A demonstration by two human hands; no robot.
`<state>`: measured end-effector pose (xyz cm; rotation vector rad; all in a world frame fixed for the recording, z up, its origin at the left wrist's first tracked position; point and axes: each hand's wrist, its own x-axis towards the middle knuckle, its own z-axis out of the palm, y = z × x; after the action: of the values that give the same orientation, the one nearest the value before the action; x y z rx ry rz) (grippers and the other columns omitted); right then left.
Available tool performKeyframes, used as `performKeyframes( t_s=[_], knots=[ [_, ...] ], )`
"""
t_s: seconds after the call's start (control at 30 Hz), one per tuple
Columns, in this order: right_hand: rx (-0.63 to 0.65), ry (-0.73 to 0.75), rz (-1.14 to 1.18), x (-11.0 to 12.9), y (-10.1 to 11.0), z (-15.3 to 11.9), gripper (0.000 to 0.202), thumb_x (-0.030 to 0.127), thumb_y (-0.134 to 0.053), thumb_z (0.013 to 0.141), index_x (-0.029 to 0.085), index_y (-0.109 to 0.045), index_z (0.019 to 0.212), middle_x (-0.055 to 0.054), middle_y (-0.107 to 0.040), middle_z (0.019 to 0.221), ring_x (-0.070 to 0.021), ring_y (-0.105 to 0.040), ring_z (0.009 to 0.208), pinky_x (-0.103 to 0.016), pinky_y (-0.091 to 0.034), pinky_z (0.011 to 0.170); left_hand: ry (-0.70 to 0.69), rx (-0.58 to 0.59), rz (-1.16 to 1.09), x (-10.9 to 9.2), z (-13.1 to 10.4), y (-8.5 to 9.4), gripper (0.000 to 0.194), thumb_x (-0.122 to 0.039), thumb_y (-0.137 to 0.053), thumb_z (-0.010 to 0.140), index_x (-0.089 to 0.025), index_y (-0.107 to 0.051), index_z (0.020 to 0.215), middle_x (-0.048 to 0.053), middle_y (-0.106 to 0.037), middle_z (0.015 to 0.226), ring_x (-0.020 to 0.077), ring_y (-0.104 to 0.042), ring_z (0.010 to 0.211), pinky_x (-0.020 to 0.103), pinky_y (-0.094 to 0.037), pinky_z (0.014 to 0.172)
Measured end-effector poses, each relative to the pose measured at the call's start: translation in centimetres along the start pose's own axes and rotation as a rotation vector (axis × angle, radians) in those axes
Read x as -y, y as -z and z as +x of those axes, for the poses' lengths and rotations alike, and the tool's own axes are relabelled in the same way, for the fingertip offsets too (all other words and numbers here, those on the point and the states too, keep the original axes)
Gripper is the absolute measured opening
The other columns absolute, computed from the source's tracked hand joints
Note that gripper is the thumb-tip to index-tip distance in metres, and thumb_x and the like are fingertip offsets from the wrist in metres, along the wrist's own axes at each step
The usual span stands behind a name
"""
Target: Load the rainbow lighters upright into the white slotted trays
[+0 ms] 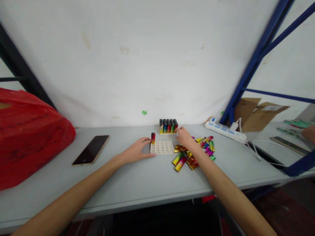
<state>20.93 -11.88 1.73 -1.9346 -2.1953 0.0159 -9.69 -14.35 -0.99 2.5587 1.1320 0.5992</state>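
Note:
A white tray (162, 148) with rows of round holes lies on the table, one red and yellow lighter (153, 138) upright at its back left corner. My left hand (137, 151) is at the tray's left edge, thumb and fingers apart. Behind the tray, a full block of upright lighters (168, 126) with black tops stands near the wall. At its right end is my right hand (184, 137), its fingers bent against the end lighter; whether they hold one is hidden. A loose pile of shiny coloured lighters (180, 163) lies right of the tray, partly under my right forearm.
A phone (91, 150) and a red plastic bag (31, 134) are at the left. On the right are a white power strip (225, 131) with cables, a blue metal frame (256, 62) and a cardboard box (261, 116). Another person's hand (308, 133) shows at the far right.

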Motion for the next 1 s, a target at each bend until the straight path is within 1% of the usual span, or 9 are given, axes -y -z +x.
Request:
performKeyframes(
  t_s=[0.1,0.2,0.3,0.43,0.57,0.67,0.8,0.9,1.0],
  knots=[
    [-0.058,-0.071,-0.024,-0.9,0.6,-0.4,0.037,0.020,-0.059,0.100,0.013,-0.062,0.137,-0.024,-0.060,0.136,-0.0348,-0.060,0.127,-0.041,-0.049,0.103,-0.002,-0.002,0.001,0.0,0.0,0.0,0.079,-0.078,-0.068,0.088,-0.020,-0.063,0.141,0.015,-0.059,0.151,0.0359,-0.057,0.140,0.047,-0.042,0.123],
    [0.003,-0.144,-0.046,-1.7,0.8,-0.4,0.037,0.027,-0.057,0.102,0.010,-0.063,0.134,-0.024,-0.065,0.127,-0.0357,-0.065,0.120,-0.041,-0.050,0.099,-0.004,-0.001,0.001,-0.1,0.0,0.0,0.078,-0.077,-0.069,0.088,-0.021,-0.063,0.142,0.015,-0.059,0.152,0.0357,-0.056,0.141,0.047,-0.041,0.123],
    [0.048,-0.118,-0.048,-1.6,0.3,-0.2,0.036,0.023,-0.059,0.100,0.010,-0.064,0.133,-0.023,-0.068,0.125,-0.0340,-0.066,0.120,-0.039,-0.050,0.099,-0.001,0.001,0.004,0.0,0.0,0.0,0.079,-0.077,-0.069,0.087,-0.020,-0.063,0.142,0.015,-0.059,0.151,0.0350,-0.057,0.140,0.046,-0.041,0.124],
    [0.020,-0.055,-0.023,-0.9,-0.5,0.2,0.040,0.019,-0.060,0.098,0.012,-0.063,0.137,-0.022,-0.067,0.128,-0.0337,-0.065,0.121,-0.040,-0.049,0.102,-0.012,-0.005,0.009,0.1,0.0,0.0,0.078,-0.077,-0.070,0.087,-0.022,-0.063,0.142,0.015,-0.059,0.152,0.0352,-0.057,0.140,0.047,-0.042,0.123],
    [-0.025,-0.045,-0.011,-1.1,-0.7,0.5,0.040,0.016,-0.060,0.097,0.012,-0.064,0.136,-0.022,-0.062,0.133,-0.0337,-0.062,0.123,-0.040,-0.047,0.106,-0.005,0.009,0.011,0.0,0.0,0.1,0.079,-0.077,-0.069,0.088,-0.021,-0.062,0.143,0.015,-0.058,0.152,0.0346,-0.056,0.141,0.047,-0.040,0.124],
    [-0.004,-0.061,-0.026,-1.4,-0.8,0.6,0.039,0.011,-0.055,0.098,0.010,-0.065,0.135,-0.023,-0.060,0.131,-0.0337,-0.062,0.122,-0.041,-0.046,0.107,-0.003,0.020,0.007,-0.1,0.0,0.2,0.079,-0.076,-0.069,0.088,-0.019,-0.062,0.143,0.016,-0.058,0.152,0.0344,-0.056,0.142,0.046,-0.040,0.124],
    [0.013,-0.021,0.022,-1.3,-1.0,0.7,0.040,0.004,-0.046,0.099,0.012,-0.066,0.133,-0.022,-0.060,0.129,-0.0286,-0.064,0.115,-0.038,-0.047,0.104,-0.017,0.012,0.015,0.1,0.0,0.2,0.076,-0.074,-0.069,0.090,-0.021,-0.062,0.143,0.015,-0.059,0.152,0.0339,-0.056,0.141,0.045,-0.041,0.124],
    [-0.007,0.029,0.087,-1.2,-0.7,0.7,0.045,-0.001,-0.053,0.092,0.014,-0.066,0.133,-0.018,-0.063,0.128,-0.0240,-0.064,0.113,-0.033,-0.047,0.102,-0.023,0.023,0.015,0.3,-0.1,0.2,0.075,-0.073,-0.068,0.091,-0.022,-0.061,0.144,0.015,-0.058,0.154,0.0335,-0.055,0.142,0.046,-0.040,0.124],
    [-0.031,0.034,0.130,-1.2,-0.1,0.7,0.050,-0.004,-0.061,0.084,0.013,-0.067,0.130,-0.015,-0.068,0.124,-0.0216,-0.066,0.110,-0.030,-0.048,0.100,-0.032,0.024,0.011,0.5,-0.1,0.2,0.075,-0.074,-0.069,0.091,-0.022,-0.061,0.144,0.015,-0.058,0.154,0.0335,-0.055,0.143,0.046,-0.039,0.125]
  ],
)
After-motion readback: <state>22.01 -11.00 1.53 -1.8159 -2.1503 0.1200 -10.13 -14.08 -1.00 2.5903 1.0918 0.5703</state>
